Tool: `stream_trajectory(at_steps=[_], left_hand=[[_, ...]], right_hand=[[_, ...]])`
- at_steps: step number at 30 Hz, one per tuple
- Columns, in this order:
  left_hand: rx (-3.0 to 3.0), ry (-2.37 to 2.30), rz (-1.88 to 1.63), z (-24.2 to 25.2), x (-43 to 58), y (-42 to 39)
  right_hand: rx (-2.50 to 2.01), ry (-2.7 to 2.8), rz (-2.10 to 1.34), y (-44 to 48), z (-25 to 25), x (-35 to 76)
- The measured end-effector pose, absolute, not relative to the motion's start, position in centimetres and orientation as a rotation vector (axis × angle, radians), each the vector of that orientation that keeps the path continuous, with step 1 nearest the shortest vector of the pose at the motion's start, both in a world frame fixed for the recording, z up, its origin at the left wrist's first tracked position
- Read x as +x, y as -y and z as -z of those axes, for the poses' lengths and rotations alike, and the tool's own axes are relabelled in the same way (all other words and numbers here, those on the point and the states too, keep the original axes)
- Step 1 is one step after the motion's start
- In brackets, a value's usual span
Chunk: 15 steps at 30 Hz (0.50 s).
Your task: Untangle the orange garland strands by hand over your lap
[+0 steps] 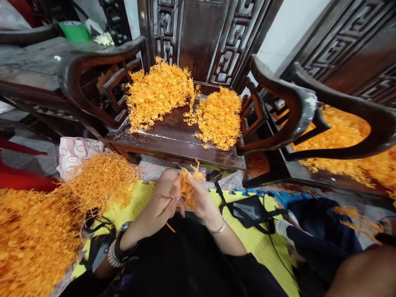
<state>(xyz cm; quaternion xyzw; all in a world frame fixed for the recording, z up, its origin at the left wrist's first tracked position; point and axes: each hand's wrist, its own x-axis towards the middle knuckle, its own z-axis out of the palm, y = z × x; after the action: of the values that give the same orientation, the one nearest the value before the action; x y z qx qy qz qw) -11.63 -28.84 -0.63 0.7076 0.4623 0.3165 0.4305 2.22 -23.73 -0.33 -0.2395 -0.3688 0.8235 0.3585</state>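
Observation:
My left hand [161,199] and my right hand [202,201] meet in front of my lap, fingers closed around a small bunch of orange strands [187,193]. Its frizzy tips stick up above my right fingers, and one loose strand end hangs below my left hand. How the strands run between the fingertips is partly hidden. On the wooden chair [173,144] before me sit a larger orange strand heap [161,93] at the left and a smaller heap [219,117] at the right.
Loose orange strands [34,239] pile up at my left, beside a white patterned bag [72,154]. More orange heaps lie on another chair [340,165] at right. A black bag [249,210] rests on the yellow mat [256,243]; another person's leg [318,243] is close by.

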Motion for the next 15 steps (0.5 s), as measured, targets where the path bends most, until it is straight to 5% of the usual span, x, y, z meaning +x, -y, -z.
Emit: stream_trajectory(at_steps=[15], left_hand=[[2.139,-0.687,-1.065,-0.2,-11.0,33.3]], right_hand=[[0.163,1.049,-1.716,27.3,-7.4,4.7]])
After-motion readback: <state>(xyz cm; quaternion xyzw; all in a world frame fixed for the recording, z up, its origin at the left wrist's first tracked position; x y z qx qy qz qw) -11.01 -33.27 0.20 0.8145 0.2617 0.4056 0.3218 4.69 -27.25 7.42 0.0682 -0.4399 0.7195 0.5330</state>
